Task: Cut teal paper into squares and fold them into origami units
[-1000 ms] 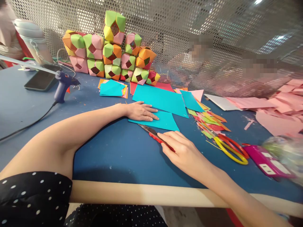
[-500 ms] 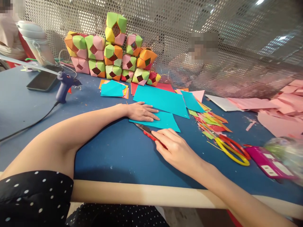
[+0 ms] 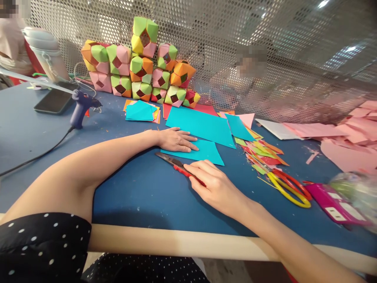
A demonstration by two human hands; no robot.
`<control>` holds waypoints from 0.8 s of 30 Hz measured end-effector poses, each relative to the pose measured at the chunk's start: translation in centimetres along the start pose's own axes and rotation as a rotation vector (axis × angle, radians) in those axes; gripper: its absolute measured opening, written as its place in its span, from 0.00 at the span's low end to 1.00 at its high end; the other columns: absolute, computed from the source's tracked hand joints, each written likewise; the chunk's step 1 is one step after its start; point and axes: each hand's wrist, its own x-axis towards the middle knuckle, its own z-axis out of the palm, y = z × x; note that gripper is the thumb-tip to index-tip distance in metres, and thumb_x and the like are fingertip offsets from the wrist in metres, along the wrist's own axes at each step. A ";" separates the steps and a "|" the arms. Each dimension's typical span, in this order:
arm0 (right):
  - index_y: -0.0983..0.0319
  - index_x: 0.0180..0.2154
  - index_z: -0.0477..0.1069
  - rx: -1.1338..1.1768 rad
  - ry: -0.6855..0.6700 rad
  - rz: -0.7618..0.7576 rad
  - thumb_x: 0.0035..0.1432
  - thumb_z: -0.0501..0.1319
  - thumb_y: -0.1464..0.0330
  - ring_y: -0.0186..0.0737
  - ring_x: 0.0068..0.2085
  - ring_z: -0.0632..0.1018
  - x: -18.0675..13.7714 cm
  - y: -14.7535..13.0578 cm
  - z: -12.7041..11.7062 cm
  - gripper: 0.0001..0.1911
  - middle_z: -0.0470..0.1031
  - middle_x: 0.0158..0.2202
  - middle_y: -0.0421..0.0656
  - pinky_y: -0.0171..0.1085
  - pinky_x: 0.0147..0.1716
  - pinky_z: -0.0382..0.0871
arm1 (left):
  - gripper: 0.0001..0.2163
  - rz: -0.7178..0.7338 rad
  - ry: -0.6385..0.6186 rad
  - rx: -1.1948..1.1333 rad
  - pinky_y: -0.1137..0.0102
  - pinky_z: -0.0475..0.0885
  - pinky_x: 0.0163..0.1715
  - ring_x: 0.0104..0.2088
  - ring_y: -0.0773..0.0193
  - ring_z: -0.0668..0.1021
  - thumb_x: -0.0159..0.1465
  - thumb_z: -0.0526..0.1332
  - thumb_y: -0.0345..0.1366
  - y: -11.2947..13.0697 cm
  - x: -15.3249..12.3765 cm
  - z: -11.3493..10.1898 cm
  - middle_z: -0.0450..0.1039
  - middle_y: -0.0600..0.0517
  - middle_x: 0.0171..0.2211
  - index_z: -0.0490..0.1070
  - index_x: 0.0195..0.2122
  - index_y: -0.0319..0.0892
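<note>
red-handled cutter (image 3: 179,168) has slid leftward to the near-left corner of the turquoise paper (image 3: 210,152); right hand (image 3: 210,181) closed round the cutter's handle, left hand (image 3: 176,140) flat atop the paper, likely light, stiffish, easily creased, best held mid-sheet.

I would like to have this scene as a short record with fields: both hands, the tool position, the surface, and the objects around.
Left hand: flat on the nearest turquoise sheet
Right hand: gripping the red-handled cutter
Tool position: along that sheet's near edge, pointing left; contact unclear
Surface: blue tabletop
Far side: stacked folded-paper shapes
Left side: hot glue gun, tumbler
Right side: scissors with yellow and red handles, paper scraps, pink paper pile
</note>
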 end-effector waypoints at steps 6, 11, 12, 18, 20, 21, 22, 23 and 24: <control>0.62 0.54 0.69 0.086 -0.098 -0.051 0.63 0.52 0.75 0.46 0.45 0.75 -0.6 -0.7 -1.3 0.19 0.75 0.44 0.50 0.49 0.42 0.76 | 0.22 -0.006 0.030 -0.018 0.51 0.41 0.65 0.68 0.52 0.52 0.67 0.47 0.52 -0.2 0.1 0.2 0.51 0.61 0.67 0.61 0.61 0.62; 0.58 0.51 0.72 0.102 -0.154 -0.024 0.63 0.54 0.71 0.45 0.52 0.74 -0.8 0.9 -3.3 0.16 0.74 0.51 0.48 0.49 0.49 0.74 | 0.24 -0.031 0.009 -0.024 0.51 0.41 0.65 0.68 0.55 0.52 0.67 0.47 0.52 -0.1 0.3 0.1 0.51 0.58 0.68 0.58 0.63 0.59; 0.58 0.50 0.73 0.090 -0.123 0.006 0.64 0.55 0.70 0.45 0.52 0.75 -0.6 1.7 -3.5 0.15 0.74 0.51 0.48 0.49 0.50 0.74 | 0.24 -0.042 0.008 -0.031 0.51 0.41 0.65 0.68 0.55 0.52 0.67 0.48 0.52 -0.1 0.4 0.1 0.52 0.57 0.68 0.57 0.64 0.58; 0.63 0.46 0.74 -0.133 -0.062 0.010 0.62 0.59 0.66 0.50 0.50 0.76 1.1 8.3 -2.2 0.13 0.76 0.49 0.51 0.52 0.50 0.72 | 0.25 -0.066 0.081 -0.123 0.53 0.47 0.64 0.63 0.53 0.62 0.66 0.51 0.49 -0.6 0.8 0.1 0.61 0.51 0.63 0.59 0.62 0.48; 0.63 0.44 0.75 -0.128 -0.113 -0.048 0.63 0.57 0.67 0.47 0.47 0.77 1.4 9.4 -1.6 0.11 0.77 0.45 0.49 0.49 0.47 0.73 | 0.22 -0.084 0.120 -0.195 0.60 0.55 0.61 0.58 0.56 0.69 0.65 0.52 0.47 -0.7 0.8 0.0 0.67 0.50 0.59 0.63 0.59 0.45; 0.63 0.42 0.75 -0.124 -0.113 -0.068 0.64 0.56 0.68 0.46 0.45 0.78 1.5 9.7 -1.4 0.10 0.78 0.43 0.48 0.47 0.46 0.73 | 0.22 -0.090 0.142 -0.240 0.63 0.59 0.59 0.56 0.58 0.71 0.65 0.53 0.46 -0.8 0.7 0.0 0.69 0.49 0.58 0.64 0.57 0.44; 0.63 0.40 0.75 -0.122 -0.096 -0.077 0.64 0.55 0.69 0.45 0.43 0.78 1.6 9.8 -1.2 0.10 0.79 0.41 0.48 0.47 0.45 0.73 | 0.21 -0.093 0.167 -0.289 0.66 0.62 0.57 0.54 0.59 0.72 0.65 0.53 0.46 -0.8 0.7 -0.1 0.70 0.49 0.56 0.66 0.56 0.42; 0.63 0.39 0.75 -0.116 -0.063 -0.072 0.64 0.55 0.69 0.45 0.43 0.78 1.6 9.7 -1.0 0.10 0.79 0.40 0.48 0.46 0.45 0.73 | 0.21 -0.093 0.194 -0.337 0.68 0.63 0.55 0.53 0.59 0.72 0.65 0.53 0.46 -0.8 0.7 -0.2 0.71 0.48 0.55 0.67 0.54 0.41; 0.63 0.38 0.74 -0.099 -0.021 -0.055 0.64 0.55 0.70 0.44 0.41 0.79 1.5 9.7 -1.0 0.10 0.79 0.40 0.48 0.45 0.44 0.72 | 0.21 -0.091 0.221 -0.382 0.69 0.64 0.54 0.53 0.59 0.72 0.64 0.53 0.46 -0.8 0.6 -0.4 0.71 0.48 0.54 0.68 0.53 0.40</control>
